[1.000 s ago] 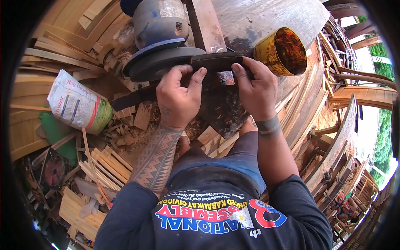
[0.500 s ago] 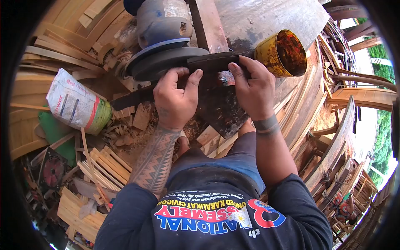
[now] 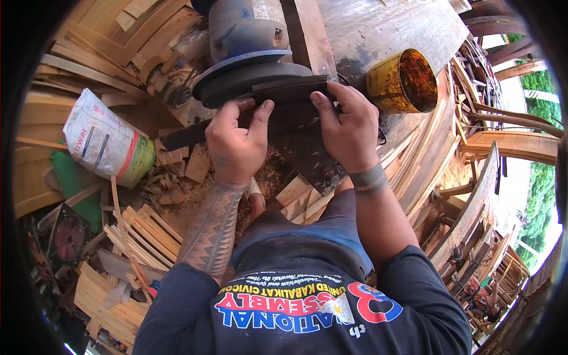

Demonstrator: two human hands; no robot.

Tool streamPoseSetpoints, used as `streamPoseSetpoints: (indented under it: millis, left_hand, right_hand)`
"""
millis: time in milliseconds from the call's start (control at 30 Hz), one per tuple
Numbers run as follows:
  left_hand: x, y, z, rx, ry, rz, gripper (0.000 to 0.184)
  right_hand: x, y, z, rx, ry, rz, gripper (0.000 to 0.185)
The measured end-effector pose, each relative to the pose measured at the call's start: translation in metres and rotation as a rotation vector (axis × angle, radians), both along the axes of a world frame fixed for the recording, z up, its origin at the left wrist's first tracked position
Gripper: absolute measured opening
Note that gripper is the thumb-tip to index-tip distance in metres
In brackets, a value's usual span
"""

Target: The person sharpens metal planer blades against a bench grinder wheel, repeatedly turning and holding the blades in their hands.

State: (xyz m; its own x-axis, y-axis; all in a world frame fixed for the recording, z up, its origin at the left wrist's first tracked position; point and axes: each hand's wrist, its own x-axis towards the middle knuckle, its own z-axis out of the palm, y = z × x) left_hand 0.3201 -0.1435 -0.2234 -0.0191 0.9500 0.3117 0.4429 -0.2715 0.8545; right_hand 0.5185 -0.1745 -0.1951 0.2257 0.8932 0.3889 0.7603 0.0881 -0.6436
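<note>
My left hand (image 3: 239, 139) and my right hand (image 3: 350, 121) both grip a narrow, flat dark bar (image 3: 290, 92), with fingers and thumbs closed on its two ends. The bar lies along the front edge of a round dark grinding wheel (image 3: 254, 83) and appears to touch it. Behind the wheel is a dusty grey motor housing (image 3: 245, 29) with a blue rim. A dark plate (image 3: 305, 145) is below the bar, between my hands. Some fingertips of my left hand are hidden behind the bar, close to the wheel.
A stained yellow can (image 3: 384, 89) stands on the worn bench (image 3: 378, 29), right of my right hand. At the left leans a white printed sack (image 3: 97, 136). Wood strips (image 3: 142, 236) and shavings cover the floor, with more planks at the right. Another person (image 3: 479, 296) is far right.
Both hands and the bar have shifted left along the grinding wheel. My view has also moved slightly, so the grinder appears further right.
</note>
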Motion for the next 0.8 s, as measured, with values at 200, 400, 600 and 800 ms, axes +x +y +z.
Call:
streamPoseSetpoints:
  millis: [200, 400, 600, 800]
  left_hand:
    - [-0.015, 0.001, -0.003, 0.002, 0.022, -0.002, 0.033]
    - [-0.028, 0.001, -0.006, 0.025, 0.042, 0.028, 0.036]
    - [-0.038, 0.0, -0.004, -0.011, 0.034, 0.043, 0.037]
    - [-0.036, 0.0, -0.001, -0.018, 0.035, 0.029, 0.038]
  right_hand:
    - [-0.013, 0.001, 0.003, -0.047, 0.002, 0.02, 0.021]
    - [-0.026, 0.004, -0.001, -0.004, 0.016, 0.041, 0.022]
    - [-0.034, 0.006, -0.001, -0.031, 0.007, 0.062, 0.02]
    - [-0.034, 0.004, 0.004, -0.027, -0.001, 0.033, 0.019]
